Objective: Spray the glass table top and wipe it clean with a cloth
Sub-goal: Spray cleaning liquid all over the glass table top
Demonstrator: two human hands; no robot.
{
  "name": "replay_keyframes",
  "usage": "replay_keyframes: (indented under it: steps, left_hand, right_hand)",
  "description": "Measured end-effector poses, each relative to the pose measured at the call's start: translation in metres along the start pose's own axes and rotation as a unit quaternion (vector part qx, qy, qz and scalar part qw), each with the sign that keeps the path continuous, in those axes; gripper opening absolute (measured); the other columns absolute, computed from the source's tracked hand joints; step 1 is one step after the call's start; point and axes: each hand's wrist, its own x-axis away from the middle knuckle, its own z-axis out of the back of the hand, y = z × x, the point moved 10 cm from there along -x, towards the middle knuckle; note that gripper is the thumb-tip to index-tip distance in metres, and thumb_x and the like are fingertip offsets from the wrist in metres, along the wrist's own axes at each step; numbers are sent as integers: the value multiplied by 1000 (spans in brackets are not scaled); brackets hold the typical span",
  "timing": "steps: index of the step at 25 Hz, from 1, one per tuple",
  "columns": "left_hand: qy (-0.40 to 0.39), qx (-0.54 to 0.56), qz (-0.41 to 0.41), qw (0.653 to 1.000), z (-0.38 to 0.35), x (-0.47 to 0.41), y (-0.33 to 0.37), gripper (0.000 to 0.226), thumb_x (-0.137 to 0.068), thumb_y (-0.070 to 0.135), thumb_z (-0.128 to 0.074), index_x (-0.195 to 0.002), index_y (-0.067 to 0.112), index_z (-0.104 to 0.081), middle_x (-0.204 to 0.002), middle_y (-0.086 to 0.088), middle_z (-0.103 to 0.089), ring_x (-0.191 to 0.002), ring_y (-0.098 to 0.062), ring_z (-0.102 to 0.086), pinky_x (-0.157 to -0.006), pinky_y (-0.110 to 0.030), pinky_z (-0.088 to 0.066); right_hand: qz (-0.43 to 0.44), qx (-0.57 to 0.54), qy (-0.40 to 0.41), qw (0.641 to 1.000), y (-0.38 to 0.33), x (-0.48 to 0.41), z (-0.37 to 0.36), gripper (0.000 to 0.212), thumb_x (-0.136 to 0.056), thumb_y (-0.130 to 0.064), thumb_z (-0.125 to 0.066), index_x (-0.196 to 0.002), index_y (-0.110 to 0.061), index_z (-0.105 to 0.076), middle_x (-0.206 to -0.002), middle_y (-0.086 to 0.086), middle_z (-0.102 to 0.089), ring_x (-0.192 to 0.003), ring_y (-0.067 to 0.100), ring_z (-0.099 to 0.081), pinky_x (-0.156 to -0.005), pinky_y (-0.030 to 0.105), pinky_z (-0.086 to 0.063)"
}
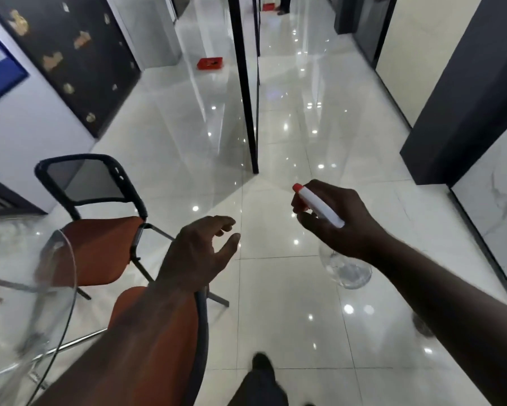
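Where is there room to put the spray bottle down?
The spray bottle could sit on the glass table top, bare where it shows, left of its curved edge. The shiny floor ahead is open up to the black partition. It is crowded by the two orange chairs beside the table.

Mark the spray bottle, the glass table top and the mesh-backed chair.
spray bottle (319,204): head view, on its white sprayer head.
glass table top (18,273): head view, on bare glass near the rounded edge.
mesh-backed chair (98,250): head view, on its orange seat.
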Motion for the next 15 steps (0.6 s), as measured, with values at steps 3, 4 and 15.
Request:
replay_keyframes:
  steps: [3,4,15]
  left_hand:
    - [4,6,20,1000,-15,-59,-40,36,-91,49,-68,-119,27,-71,-109,16,-73,-96,-4,-69,-83,-40,-61]
    - [10,10,29,999,-18,-79,-60,37,-90,51,-67,-119,28,-71,-109,17,-73,-97,-3,-69,-83,-40,-61]
    - [68,-9,139,988,55,-268,-233,31,-93,44,-73,-118,24,-73,-110,12,-75,-98,-5,-68,-85,-39,-61]
  right_hand:
    - [-14,-21,-11,1000,45,-67,-10,11,-100,-3,-70,-100,-15,-70,-96,-4,-74,-94,21,-74,-87,40,-59]
    - [-12,-30,-12,999,57,-92,-18,11,-100,-2,-70,-101,-13,-71,-97,-3,-75,-95,22,-74,-87,41,-59]
    - [55,-104,-83,990,94,-389,-115,47,-79,-4,-65,-125,-3,-73,-109,3,-79,-105,24,-77,-96,50,-61]
